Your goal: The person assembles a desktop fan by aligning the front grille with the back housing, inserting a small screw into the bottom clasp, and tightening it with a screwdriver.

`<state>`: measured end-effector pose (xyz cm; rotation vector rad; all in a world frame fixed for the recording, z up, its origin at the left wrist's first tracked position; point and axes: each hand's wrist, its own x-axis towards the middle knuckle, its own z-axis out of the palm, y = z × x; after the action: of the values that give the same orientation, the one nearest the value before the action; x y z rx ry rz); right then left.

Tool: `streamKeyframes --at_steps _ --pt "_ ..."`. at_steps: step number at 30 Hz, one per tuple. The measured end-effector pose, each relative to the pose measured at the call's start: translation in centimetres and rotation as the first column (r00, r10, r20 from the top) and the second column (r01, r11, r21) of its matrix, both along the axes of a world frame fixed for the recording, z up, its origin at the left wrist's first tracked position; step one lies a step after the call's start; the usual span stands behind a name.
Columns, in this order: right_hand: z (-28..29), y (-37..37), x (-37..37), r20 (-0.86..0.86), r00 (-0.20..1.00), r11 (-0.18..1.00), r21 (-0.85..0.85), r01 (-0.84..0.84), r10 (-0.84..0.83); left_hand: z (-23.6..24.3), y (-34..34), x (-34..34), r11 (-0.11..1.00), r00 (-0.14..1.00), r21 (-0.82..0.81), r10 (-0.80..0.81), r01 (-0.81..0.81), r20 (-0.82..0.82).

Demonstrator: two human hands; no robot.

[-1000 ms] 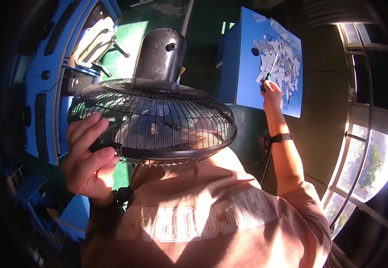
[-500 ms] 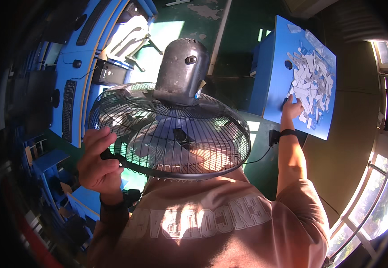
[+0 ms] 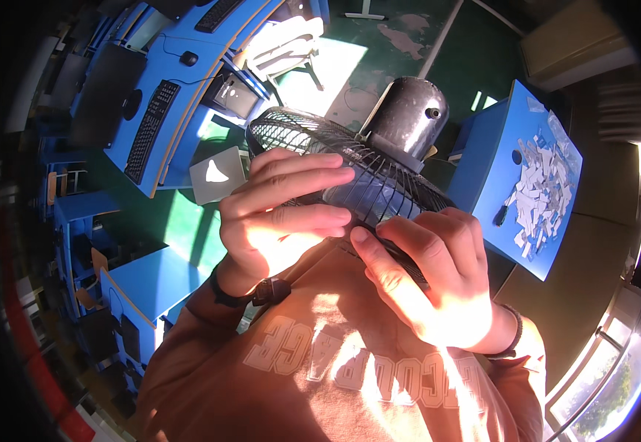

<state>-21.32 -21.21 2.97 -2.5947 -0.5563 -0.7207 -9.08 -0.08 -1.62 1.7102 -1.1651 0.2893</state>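
Note:
A black wire-caged fan (image 3: 379,180) is tilted in front of my chest, its rounded dark motor housing (image 3: 409,114) pointing up and away. My left hand (image 3: 280,210) lies over the near left part of the cage with its fingers stretched out and apart. On the near right rim, my right hand (image 3: 434,283) grips the fan guard, thumb below and fingers curled over the edge. The two hands almost meet at the rim, and they hide that stretch of it. Whether a small piece sits between the fingertips cannot be made out.
At the right, a blue table (image 3: 475,180) bears a heap of white paper strips (image 3: 545,188) and a small dark object (image 3: 500,215). Blue desks with a keyboard (image 3: 152,131) and mouse (image 3: 188,58) stand left. A white chair (image 3: 283,48) is beyond the fan.
My right hand has come from the paper-strewn table to the fan's rim. The left hand has shifted right and its fingers have straightened. The fan now appears farther right and more tilted.

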Motion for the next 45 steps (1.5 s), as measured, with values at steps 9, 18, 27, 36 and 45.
streamKeyframes --at_steps 9,18,27,36,45 --pt "-0.1 0.4 0.6 0.064 0.998 0.988 -0.152 -0.003 0.013 -0.7 -0.2 0.6 0.992 0.998 -0.116 -0.055 0.057 0.021" --pt "0.5 0.4 1.3 0.015 1.000 0.983 -0.181 -0.008 0.011 -0.5 -0.4 0.4 0.996 0.999 -0.091 -0.008 0.013 0.047" --pt "1.3 2.0 0.3 -0.194 0.978 0.997 -0.043 0.068 -0.075 -0.1 -0.3 0.1 0.999 0.999 -0.053 0.016 -0.013 0.041" --pt "-15.6 -31.9 -6.8 -0.493 0.511 0.238 0.514 0.824 -0.704 -0.4 0.4 0.3 1.000 1.000 0.014 -0.023 0.023 0.012" --pt "-46.0 -38.9 -17.7 -0.552 -0.196 -0.171 -0.097 0.980 -0.810 -2.0 0.5 -0.3 1.000 1.000 0.004 0.018 -0.018 0.026"
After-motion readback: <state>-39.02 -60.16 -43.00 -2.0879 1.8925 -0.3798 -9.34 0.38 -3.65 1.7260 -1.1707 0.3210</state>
